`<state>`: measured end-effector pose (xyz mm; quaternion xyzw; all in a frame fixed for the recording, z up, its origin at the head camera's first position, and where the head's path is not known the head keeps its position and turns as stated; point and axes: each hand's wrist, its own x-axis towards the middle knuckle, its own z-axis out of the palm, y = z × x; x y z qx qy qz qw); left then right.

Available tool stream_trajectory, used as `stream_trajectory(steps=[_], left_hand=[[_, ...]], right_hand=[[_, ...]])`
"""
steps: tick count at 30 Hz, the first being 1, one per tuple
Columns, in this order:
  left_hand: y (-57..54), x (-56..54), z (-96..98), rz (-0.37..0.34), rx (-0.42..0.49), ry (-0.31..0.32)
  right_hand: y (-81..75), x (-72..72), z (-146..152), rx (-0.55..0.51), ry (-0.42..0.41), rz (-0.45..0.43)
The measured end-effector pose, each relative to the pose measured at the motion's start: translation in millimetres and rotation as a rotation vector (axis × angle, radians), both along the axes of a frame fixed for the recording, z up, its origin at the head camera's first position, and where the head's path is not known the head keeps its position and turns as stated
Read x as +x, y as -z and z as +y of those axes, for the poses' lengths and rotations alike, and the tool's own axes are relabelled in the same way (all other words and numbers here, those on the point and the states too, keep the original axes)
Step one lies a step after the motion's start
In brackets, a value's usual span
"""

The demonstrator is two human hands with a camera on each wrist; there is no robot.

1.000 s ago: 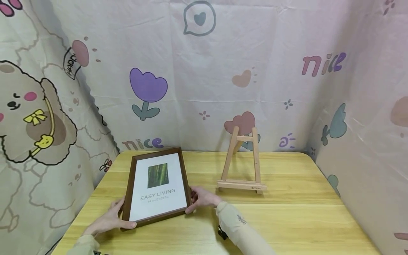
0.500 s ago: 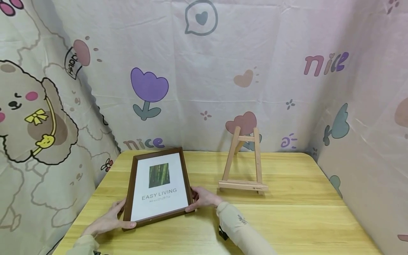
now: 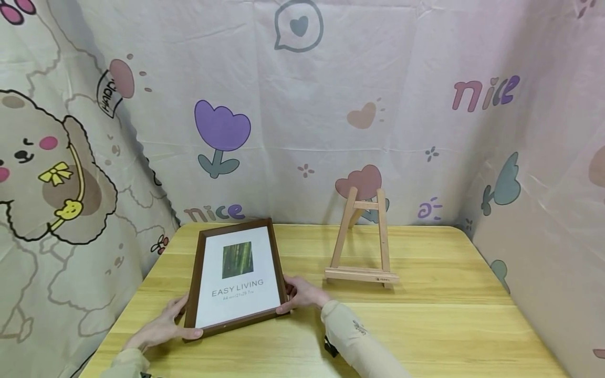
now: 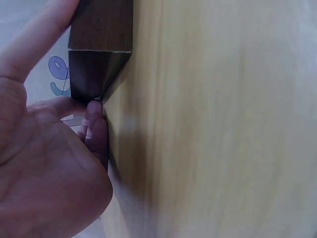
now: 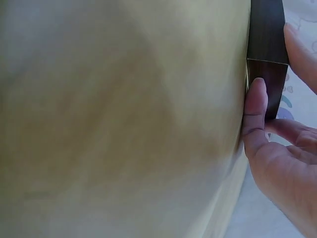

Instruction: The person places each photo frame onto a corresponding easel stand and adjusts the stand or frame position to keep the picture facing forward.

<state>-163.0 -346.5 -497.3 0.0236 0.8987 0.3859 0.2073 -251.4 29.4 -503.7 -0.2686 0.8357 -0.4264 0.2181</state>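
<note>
A brown picture frame (image 3: pixel 238 281) with a white insert reading "EASY LIVING" and a small green bamboo photo is at the left of the table, turned slightly. My left hand (image 3: pixel 163 325) grips its near left corner, thumb on the front face. In the left wrist view, the left fingers (image 4: pixel 94 119) curl in at the frame's dark side. My right hand (image 3: pixel 302 294) holds the near right corner, thumb at the front edge. One of the right fingers (image 5: pixel 256 101) presses along the frame's side in the right wrist view. The other fingers are partly hidden by the frame.
A small wooden easel (image 3: pixel 361 273) stands upright to the right of the frame, towards the back of the table. The light wood table (image 3: pixel 439 331) meets a patterned cloth (image 3: pixel 302 105) hanging behind it and on both sides.
</note>
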Motion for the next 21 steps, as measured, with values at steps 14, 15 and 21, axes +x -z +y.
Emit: stream_trajectory(steps=[14,15,21], left_hand=[[3.7,2.8,0.4,-0.009,0.076,-0.021],[4.4,2.8,0.3,-0.013,0.093,-0.022],[8.2,2.7,0.1,0.011,0.172,-0.006]], right_hand=[[-0.8,3.7,1.9,-0.016,0.03,0.027],[-0.6,4.2,2.0,-0.013,0.039,0.026],[0.2,6.0,2.4,-0.012,0.06,0.048]])
